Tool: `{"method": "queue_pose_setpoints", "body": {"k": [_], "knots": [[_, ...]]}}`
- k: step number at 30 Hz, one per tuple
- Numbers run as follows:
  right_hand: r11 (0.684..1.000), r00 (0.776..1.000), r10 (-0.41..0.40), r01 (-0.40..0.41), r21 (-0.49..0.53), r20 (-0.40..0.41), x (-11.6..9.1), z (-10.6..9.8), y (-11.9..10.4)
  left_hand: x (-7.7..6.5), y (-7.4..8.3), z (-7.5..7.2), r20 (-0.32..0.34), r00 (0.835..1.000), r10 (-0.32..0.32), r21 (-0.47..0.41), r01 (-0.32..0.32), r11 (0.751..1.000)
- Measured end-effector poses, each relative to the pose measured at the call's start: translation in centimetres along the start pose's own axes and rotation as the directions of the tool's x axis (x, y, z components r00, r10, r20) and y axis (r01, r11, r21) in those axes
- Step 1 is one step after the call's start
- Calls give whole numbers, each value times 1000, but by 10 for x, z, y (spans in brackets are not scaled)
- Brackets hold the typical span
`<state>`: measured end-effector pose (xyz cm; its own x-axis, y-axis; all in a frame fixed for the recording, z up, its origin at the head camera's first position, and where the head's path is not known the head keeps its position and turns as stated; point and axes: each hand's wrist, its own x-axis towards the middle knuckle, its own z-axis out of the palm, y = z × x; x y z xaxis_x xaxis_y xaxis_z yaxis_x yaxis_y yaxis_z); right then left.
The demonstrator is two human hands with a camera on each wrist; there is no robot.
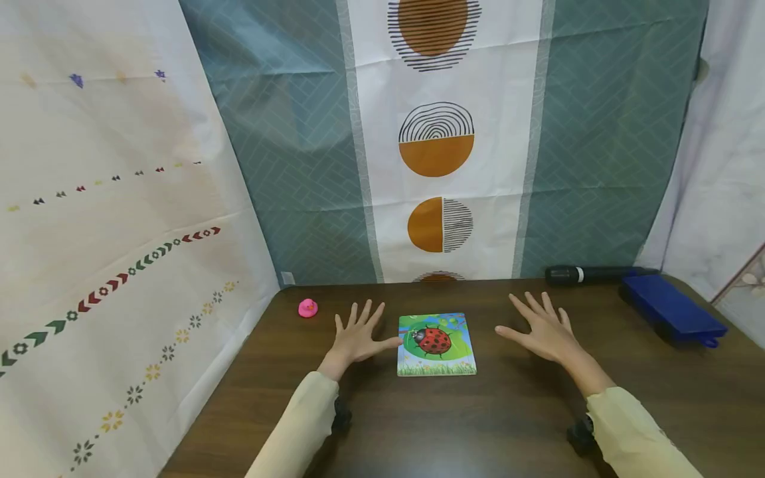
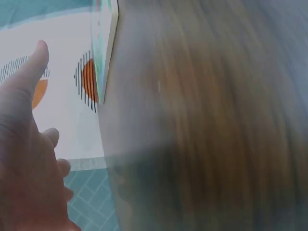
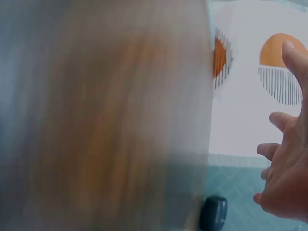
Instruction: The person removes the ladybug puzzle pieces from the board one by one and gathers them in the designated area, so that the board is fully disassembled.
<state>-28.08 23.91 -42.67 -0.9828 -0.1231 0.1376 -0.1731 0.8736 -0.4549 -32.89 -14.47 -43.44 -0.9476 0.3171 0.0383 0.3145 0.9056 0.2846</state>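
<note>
The 2 hands are spread wide, palms down with fingers straight, holding nothing. Right of the left hand [image 1: 357, 337] lies a ladybug board [image 1: 435, 358], its left edge at the thumb tip; whether they touch, I cannot tell. The right hand [image 1: 546, 333] has the board well to its left, a blue case [image 1: 675, 307] to its right, and a black flashlight [image 1: 609, 273] beyond. A pink duck [image 1: 307, 308] sits left of the left hand.

The head view is looking forward and down over the counter [image 1: 466, 425]; the wrist views, tipped sideways, are showing left hand [image 2: 29, 159] and right hand [image 3: 288, 168] closely, all sharing the curtain [image 1: 502, 146].
</note>
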Motion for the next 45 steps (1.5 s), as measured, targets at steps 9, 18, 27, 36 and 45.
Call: {"method": "queue_pose_setpoints", "body": {"k": [9,18,27,36,45], "knots": [[961,1000,23,-25,275,11,17,28,-21,18,13,24,36,999,32,-357,-18,934],[837,997,71,-58,543,-4,28,61,-42,19,11,52,-72,996,54,-461,-81,884],[751,998,28,16,660,-56,48,84,-71,17,11,58,-157,986,57,-431,-121,894],[806,994,60,3,592,-87,66,109,-108,23,18,60,-146,988,52,-444,-112,889],[882,989,41,30,470,-141,81,135,-112,23,13,58,-165,985,58,-462,-129,877]]}}
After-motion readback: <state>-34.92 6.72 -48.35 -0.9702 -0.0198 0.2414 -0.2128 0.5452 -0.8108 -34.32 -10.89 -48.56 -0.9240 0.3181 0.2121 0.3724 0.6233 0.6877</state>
